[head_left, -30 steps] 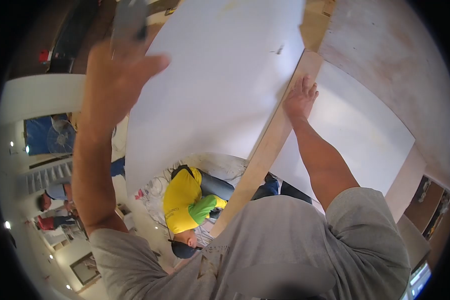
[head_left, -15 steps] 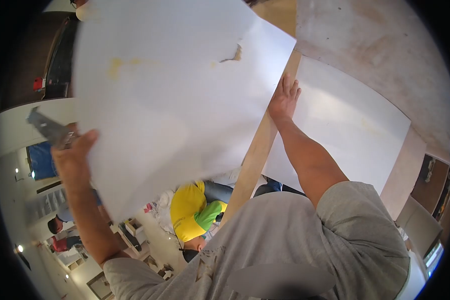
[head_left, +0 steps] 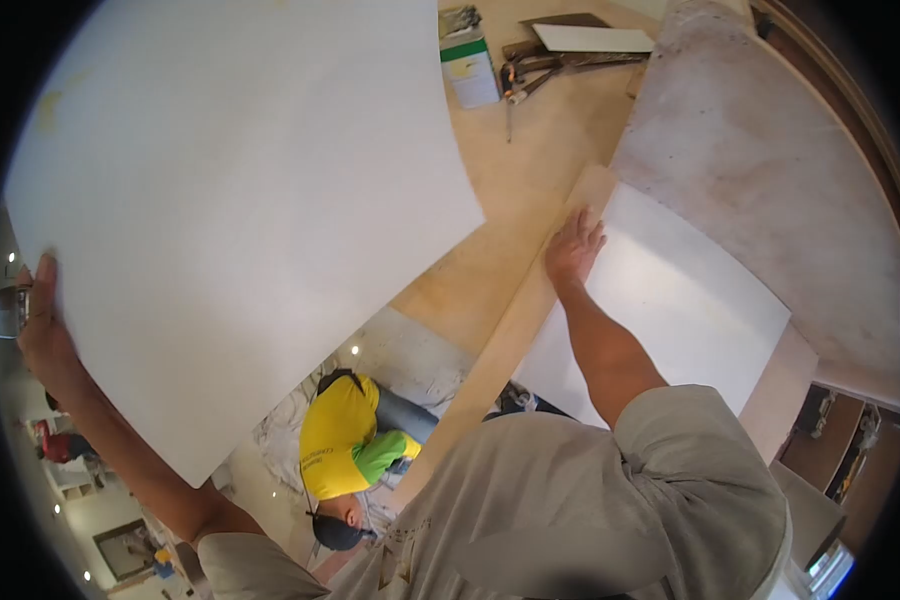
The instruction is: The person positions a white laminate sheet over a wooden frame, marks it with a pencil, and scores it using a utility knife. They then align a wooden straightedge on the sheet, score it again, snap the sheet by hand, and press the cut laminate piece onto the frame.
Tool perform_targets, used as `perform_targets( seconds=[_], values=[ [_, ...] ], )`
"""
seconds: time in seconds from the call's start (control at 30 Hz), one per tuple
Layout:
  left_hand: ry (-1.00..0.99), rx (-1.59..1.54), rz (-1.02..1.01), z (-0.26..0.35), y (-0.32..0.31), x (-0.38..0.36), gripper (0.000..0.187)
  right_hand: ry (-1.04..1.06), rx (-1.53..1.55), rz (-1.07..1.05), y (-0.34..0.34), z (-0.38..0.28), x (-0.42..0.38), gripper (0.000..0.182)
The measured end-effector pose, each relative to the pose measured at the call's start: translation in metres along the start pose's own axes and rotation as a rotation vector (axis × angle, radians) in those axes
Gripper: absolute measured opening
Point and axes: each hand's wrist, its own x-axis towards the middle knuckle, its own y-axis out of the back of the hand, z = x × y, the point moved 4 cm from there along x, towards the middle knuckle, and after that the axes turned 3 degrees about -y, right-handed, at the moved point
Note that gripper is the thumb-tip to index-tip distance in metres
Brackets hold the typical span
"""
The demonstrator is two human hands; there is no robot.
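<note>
Grey fabric of the person's shirt (head_left: 570, 500) fills the near edge of the view. The right hand (head_left: 573, 247) lies flat, fingers spread, on the edge of a white panel (head_left: 670, 310) set on the wooden surface (head_left: 500, 200). The left hand (head_left: 38, 320) grips the rim of a large white sheet (head_left: 230, 200) raised on the left, along with a metal tool (head_left: 5, 310). Beyond, a person in a yellow shirt (head_left: 335, 435) crouches. Farther off lie a small carton (head_left: 470, 70) and tools (head_left: 530, 75).
</note>
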Motion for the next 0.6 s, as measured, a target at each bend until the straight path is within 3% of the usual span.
perform_targets(
  seconds=[0.03,0.07,0.13,0.23,0.27,0.3,0.33,0.37,0.4,0.43,0.47,0.5,0.6],
  values=[
    [0.031,0.022,0.019,-0.002,-0.006,-0.006,0.035,0.021,-0.021,-0.003,0.0,0.001,0.0,0.062],
    [0.135,-0.223,-0.024,-0.01,-0.017,-0.011,0.045,0.034,-0.046,-0.001,0.004,0.002,0.0,0.064],
    [0.1,-0.048,-0.053,-0.02,-0.022,-0.016,0.044,0.034,-0.118,-0.099,0.021,-0.001,-0.004,0.068],
    [0.319,-0.308,-0.041,-0.005,-0.044,-0.039,0.031,0.088,0.102,-0.081,0.039,0.008,-0.014,0.077],
    [0.292,-0.381,-0.097,-0.009,-0.044,-0.043,0.031,0.115,0.247,-0.096,0.032,0.013,-0.022,0.08],
    [0.265,-0.452,-0.155,-0.021,-0.041,-0.045,0.031,0.033,0.622,-0.3,0.042,0.015,-0.033,0.077],
    [0.239,-0.522,-0.214,-0.033,-0.041,-0.047,0.031,0.241,1.001,-0.491,0.04,0.018,-0.045,0.072],
    [0.178,-0.636,-0.189,-0.042,-0.044,-0.052,0.033,0.031,1.242,-0.901,0.115,0.004,-0.076,0.071],
    [0.225,-0.747,-0.229,-0.039,-0.046,-0.055,0.033,0.19,1.318,-0.937,0.145,0.002,-0.101,0.071],
    [0.274,-0.856,-0.267,-0.036,-0.048,-0.059,0.034,0.298,1.321,-0.987,0.165,-0.002,-0.121,0.08],
    [0.339,-0.944,-0.205,-0.04,-0.049,-0.063,0.035,0.086,1.553,-1.294,0.172,-0.006,-0.141,0.109],
    [0.403,-1.031,-0.141,-0.04,-0.048,-0.065,0.036,0.287,1.532,-1.315,0.19,-0.01,-0.154,0.1],
    [0.453,-1.16,-0.05,-0.06,-0.055,-0.077,0.04,0.487,1.686,-1.233,0.257,-0.039,-0.181,0.12]
  ],
)
